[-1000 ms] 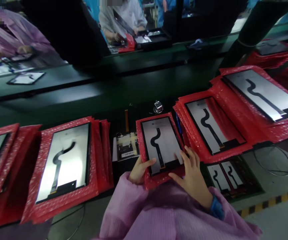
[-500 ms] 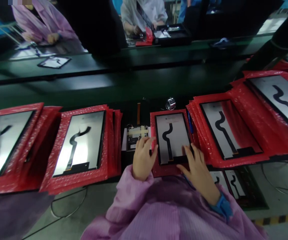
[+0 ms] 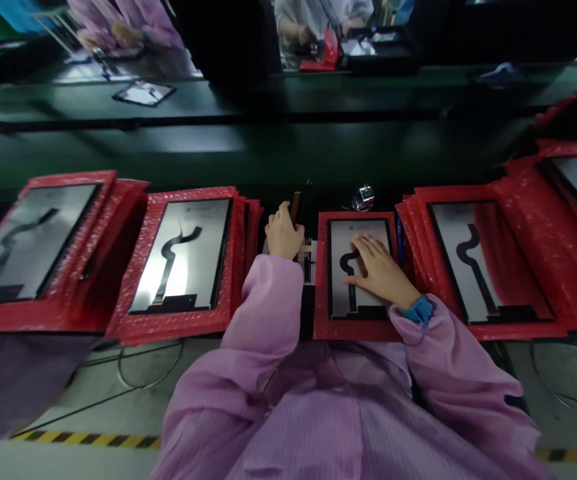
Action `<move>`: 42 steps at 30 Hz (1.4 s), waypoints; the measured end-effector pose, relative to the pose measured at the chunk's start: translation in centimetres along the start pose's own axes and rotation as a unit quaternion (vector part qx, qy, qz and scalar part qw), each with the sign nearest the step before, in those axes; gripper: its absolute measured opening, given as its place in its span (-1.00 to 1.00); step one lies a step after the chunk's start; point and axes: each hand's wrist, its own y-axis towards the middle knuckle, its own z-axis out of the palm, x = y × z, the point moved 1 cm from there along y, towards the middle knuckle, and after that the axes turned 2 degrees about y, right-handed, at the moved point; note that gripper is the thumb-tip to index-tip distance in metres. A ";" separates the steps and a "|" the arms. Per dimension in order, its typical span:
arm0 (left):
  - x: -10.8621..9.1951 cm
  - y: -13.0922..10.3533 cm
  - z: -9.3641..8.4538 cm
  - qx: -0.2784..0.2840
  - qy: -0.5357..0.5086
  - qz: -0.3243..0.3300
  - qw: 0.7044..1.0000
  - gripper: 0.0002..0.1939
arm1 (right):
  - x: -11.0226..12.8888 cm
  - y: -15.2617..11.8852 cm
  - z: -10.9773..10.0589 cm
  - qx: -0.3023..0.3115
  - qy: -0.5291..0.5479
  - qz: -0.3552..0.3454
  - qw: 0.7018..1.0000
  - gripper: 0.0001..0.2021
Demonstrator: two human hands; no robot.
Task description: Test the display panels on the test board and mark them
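My left hand (image 3: 284, 233) is over the small device with exposed electronics (image 3: 308, 259), covering most of it. Its fingers reach up beside a thin orange-brown strip (image 3: 295, 205); whether they pinch anything is hidden. Spread over the centre screen panel (image 3: 341, 230) is my right hand (image 3: 381, 268), palm down, holding nothing. That panel has a black wavy flex cable (image 3: 351, 293) and rests on a red pad (image 3: 321, 300). A shiny metallic roll (image 3: 363, 198) sits just behind the pad.
Stacks of red bubble bags (image 3: 223, 300) topped with screen panels flank the middle, one panel (image 3: 181, 257) at left, another (image 3: 475, 243) at right. A blue pen (image 3: 400, 240) lies beside the pad. Across the bench (image 3: 168, 150), other people work; a panel (image 3: 144, 93) lies there.
My left hand has moved up and away from the centre panel, over the small device to the strip. My right hand has moved up onto the panel's middle. The camera view has shifted.
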 end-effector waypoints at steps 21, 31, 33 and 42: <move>-0.3 0.2 -0.8 0.009 -0.430 0.130 0.893 -0.56 | 2.0 -0.5 0.0 0.001 0.515 0.051 0.856 0.08; -0.6 -0.5 -2.2 0.098 -0.250 0.276 0.923 -0.66 | 3.0 2.0 0.4 0.018 0.423 0.004 0.906 -0.45; -0.5 -0.7 -2.1 0.120 -0.179 0.308 0.927 -0.69 | 2.7 2.1 0.3 0.019 0.380 -0.035 0.924 -0.48; -1.3 -2.8 -1.8 0.203 -0.042 0.356 0.911 -0.74 | 1.6 2.6 0.6 -0.027 0.229 -0.135 0.964 -0.71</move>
